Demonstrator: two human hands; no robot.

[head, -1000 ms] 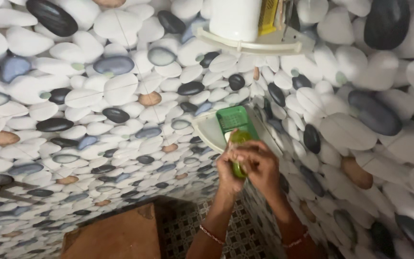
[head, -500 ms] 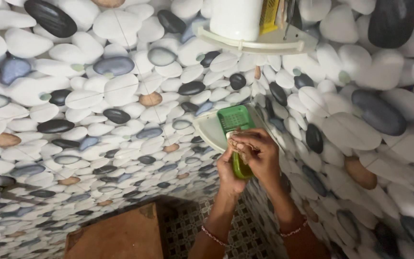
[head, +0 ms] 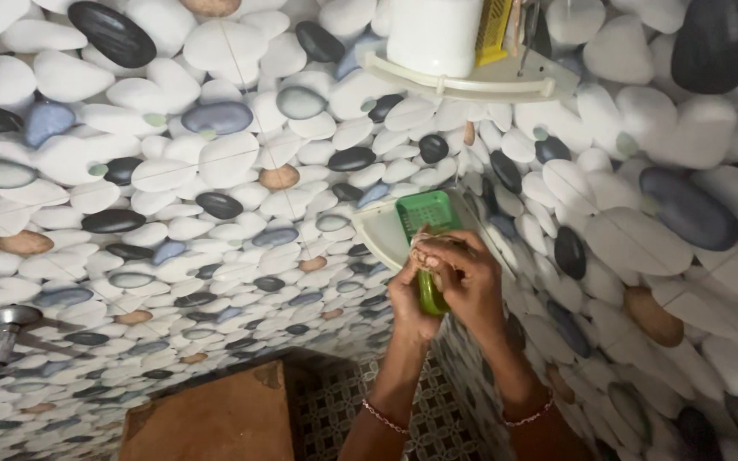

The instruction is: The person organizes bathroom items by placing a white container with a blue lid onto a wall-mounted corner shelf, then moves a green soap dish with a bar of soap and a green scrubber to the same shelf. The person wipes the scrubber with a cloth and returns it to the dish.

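At centre frame, the left hand (head: 409, 300) and right hand (head: 463, 277) clasp a green soap bar (head: 430, 294) with closed fingers, just below the green soap dish (head: 424, 211) on the corner shelf (head: 377, 232). Step judged: handling the soap.

Cream corner shelf (head: 379, 232) (lower one), green soap tray (head: 427, 212) on it

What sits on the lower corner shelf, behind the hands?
A green slotted soap tray rests on the lower corner shelf. Both hands and the green object they hold cover its near end.
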